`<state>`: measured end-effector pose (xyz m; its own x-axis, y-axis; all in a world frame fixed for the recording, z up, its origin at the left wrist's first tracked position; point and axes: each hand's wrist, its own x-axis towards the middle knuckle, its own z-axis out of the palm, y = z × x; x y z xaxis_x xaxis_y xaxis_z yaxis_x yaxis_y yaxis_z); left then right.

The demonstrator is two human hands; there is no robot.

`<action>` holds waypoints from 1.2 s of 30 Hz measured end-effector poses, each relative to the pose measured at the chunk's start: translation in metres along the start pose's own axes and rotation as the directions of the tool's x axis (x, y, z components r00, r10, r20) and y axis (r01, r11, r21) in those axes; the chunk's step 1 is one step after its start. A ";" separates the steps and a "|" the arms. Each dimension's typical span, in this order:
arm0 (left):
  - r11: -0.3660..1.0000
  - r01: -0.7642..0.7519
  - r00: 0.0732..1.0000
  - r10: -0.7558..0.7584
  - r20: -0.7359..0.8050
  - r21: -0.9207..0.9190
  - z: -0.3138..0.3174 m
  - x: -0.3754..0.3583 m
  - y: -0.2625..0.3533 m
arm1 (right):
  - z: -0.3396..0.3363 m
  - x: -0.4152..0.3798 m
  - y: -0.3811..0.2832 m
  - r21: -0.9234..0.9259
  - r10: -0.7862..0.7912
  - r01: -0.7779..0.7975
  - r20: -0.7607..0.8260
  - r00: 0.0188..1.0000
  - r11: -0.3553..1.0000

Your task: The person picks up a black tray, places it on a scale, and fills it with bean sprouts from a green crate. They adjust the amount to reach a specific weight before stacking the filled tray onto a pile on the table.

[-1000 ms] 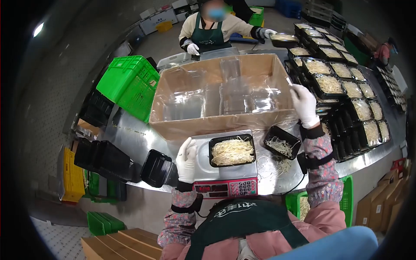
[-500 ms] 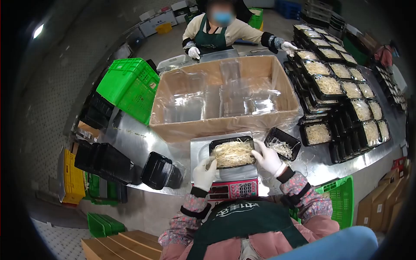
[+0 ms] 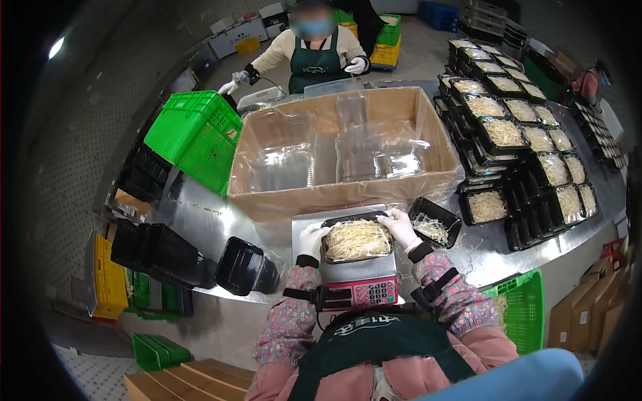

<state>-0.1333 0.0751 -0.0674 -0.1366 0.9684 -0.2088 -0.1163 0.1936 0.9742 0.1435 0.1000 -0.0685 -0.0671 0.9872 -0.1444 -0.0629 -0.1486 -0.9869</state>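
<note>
A black tray of pale sprouts (image 3: 358, 240) sits on the metal plate of a scale (image 3: 364, 292) with a red keypad front. My left hand (image 3: 312, 240), in a white glove, has its fingers closed on the tray's left edge. At the upper right corner of the same tray, my gloved right hand (image 3: 400, 228) grips the rim. Just right of that hand lies a smaller heap of sprouts in a second black tray (image 3: 435, 222). Behind the scale stands a large cardboard box (image 3: 301, 200) of clear plastic lids.
Filled trays (image 3: 505, 134) are stacked on the right. Empty black trays (image 3: 160, 254) and a green crate (image 3: 194, 137) stand on the left. Across the table is a co-worker (image 3: 317, 63). A green basket (image 3: 525, 311) is at the lower right.
Both my hands have moved up along the tray's sides, the right one now at its upper corner. The co-worker has shifted left, reaching from the filled trays to the green crate's side.
</note>
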 end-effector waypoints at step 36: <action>0.711 0.543 0.827 -0.361 0.430 -0.447 0.051 -0.083 -0.023 | 0.122 0.009 -0.066 -0.793 -0.358 0.570 0.478 0.802 0.217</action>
<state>-0.0686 -0.0018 -0.0679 0.3522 0.7989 -0.4877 -0.5965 0.5931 0.5408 0.0256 0.1119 0.0042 -0.5075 0.8175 0.2724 0.7374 0.5756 -0.3534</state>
